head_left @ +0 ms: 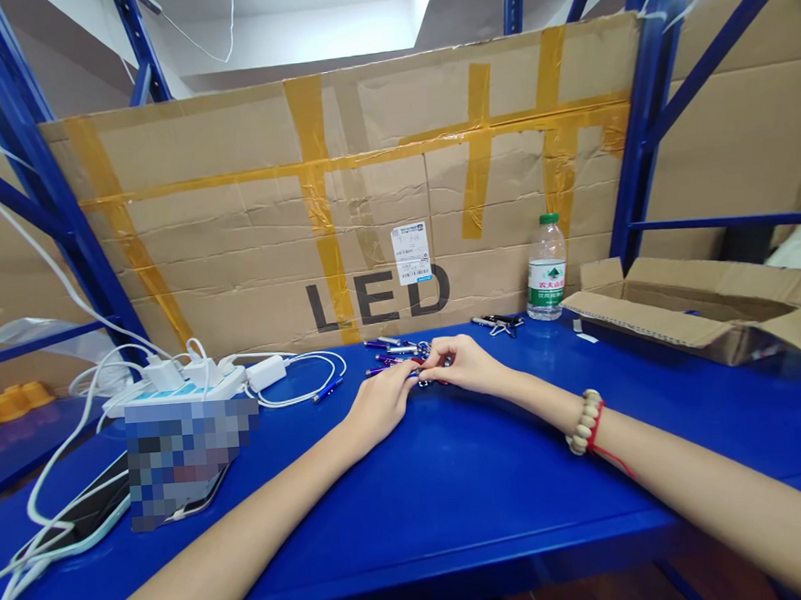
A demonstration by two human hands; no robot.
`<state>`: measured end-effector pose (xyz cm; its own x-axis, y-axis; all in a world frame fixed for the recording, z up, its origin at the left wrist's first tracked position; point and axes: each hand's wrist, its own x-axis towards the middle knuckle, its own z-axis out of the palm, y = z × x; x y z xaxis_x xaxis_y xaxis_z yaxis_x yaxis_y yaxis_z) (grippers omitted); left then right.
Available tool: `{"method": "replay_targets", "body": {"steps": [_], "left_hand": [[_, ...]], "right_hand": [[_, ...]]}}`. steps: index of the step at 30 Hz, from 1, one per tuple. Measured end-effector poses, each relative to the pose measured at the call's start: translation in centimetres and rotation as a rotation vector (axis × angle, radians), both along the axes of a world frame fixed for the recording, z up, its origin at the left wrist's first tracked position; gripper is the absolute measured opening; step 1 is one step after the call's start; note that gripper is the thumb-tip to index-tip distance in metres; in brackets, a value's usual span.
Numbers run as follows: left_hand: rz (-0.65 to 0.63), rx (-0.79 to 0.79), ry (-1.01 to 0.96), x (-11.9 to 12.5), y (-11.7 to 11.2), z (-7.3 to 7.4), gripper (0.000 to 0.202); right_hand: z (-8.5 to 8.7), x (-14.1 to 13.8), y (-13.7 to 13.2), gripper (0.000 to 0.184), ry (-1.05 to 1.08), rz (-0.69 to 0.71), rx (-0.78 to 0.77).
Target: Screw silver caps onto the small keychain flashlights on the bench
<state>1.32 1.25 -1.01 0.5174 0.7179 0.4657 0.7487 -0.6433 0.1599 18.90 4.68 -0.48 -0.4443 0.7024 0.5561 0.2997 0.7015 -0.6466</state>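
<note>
My left hand (379, 406) lies low over the blue shelf, its fingers closed together around something small that I cannot make out. Touching or nearly touching it, my right hand (465, 365) is bent at the wrist with thumb and fingers in a pinch. What it pinches is mostly hidden; bits of red and shiny metal show between the hands. Just behind and beside the fingertips lies a loose pile of slim pen-like metal pieces (391, 344), blue, purple and silver, with small metal clasps among them.
A water bottle (546, 270) and an open cardboard box (676, 313) stand at the right; black pen-like pieces (496, 322) lie near the bottle. At left are a power strip (174, 400), white cables, a phone (89, 504) and one blue pen-like piece (328, 390). Cardboard (251, 228) backs the shelf.
</note>
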Motion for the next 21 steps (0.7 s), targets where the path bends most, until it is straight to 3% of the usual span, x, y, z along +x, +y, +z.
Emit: {"method": "replay_targets", "body": {"steps": [10, 21], "left_hand": [[0.005, 0.013, -0.045, -0.16, 0.44, -0.23, 0.027], [-0.093, -0.038, -0.064, -0.19, 0.4, -0.24, 0.023]], "right_hand": [[-0.03, -0.21, -0.11, 0.036, 0.08, 0.012, -0.14], [0.42, 0.17, 0.04, 0.036, 0.058, 0.047, -0.118]]}}
